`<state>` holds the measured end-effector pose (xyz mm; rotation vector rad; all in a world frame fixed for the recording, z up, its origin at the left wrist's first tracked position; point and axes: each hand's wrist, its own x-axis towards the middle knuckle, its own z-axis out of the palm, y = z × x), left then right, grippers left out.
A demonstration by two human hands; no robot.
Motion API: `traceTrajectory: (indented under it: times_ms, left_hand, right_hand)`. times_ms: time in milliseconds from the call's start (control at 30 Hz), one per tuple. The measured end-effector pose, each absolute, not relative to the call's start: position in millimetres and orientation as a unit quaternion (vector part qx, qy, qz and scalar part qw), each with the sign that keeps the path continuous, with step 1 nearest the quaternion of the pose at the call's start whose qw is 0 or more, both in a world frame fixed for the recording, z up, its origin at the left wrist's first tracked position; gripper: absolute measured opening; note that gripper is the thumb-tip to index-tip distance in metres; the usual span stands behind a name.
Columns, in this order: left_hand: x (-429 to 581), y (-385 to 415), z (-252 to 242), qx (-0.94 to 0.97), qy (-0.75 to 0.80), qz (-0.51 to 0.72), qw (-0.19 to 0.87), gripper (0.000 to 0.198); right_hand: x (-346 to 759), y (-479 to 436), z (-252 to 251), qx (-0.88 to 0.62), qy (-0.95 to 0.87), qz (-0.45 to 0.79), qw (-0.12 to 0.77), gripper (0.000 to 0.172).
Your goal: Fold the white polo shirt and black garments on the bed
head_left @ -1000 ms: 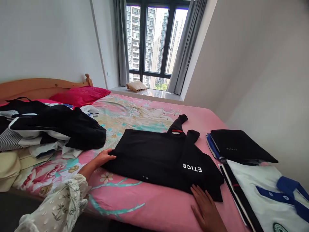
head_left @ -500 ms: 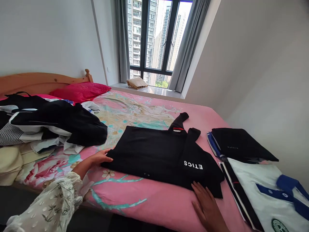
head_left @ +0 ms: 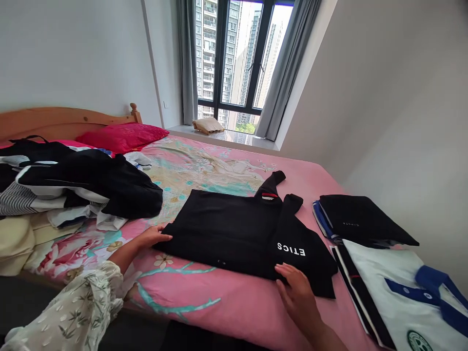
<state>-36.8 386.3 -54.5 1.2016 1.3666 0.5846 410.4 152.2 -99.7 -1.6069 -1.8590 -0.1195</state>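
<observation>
A black jacket-like polo shirt [head_left: 226, 224] with white lettering on its sleeve lies folded lengthwise on the bed, its collar and a red neck trim toward the right. My left hand [head_left: 155, 236] is at the left near corner of the hem, thumb on top and the other fingers partly hidden at the fabric's edge. Over the near edge, below the lettering, my right hand [head_left: 297, 291] is open with fingers apart and slightly bent, fingertips at the cloth.
A heap of loose clothes [head_left: 84, 180] lies on the left. Folded dark garments [head_left: 365, 219] and a white polo shirt [head_left: 383, 278] with blue collar are stacked at right. A red pillow [head_left: 124, 136] rests by the headboard [head_left: 66, 114]. The bed's near edge [head_left: 146, 314] runs below.
My right hand has shifted left along the near edge of the black polo shirt and its fingers have bent a little. My left hand stays at the corner.
</observation>
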Motion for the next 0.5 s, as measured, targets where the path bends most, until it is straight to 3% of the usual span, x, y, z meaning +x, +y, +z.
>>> traceTrajectory:
  times_ms: [200, 500]
  left_hand:
    - [-36, 381, -43, 0.499, 0.562, 0.224, 0.62, 0.043]
    - [-44, 376, -48, 0.48, 0.508, 0.227, 0.678, 0.049]
  right_hand:
    - [330, 255, -32, -0.592, -0.722, 0.236, 0.268, 0.031]
    - [249, 393, -49, -0.534, -0.699, 0.46, 0.119, 0.039]
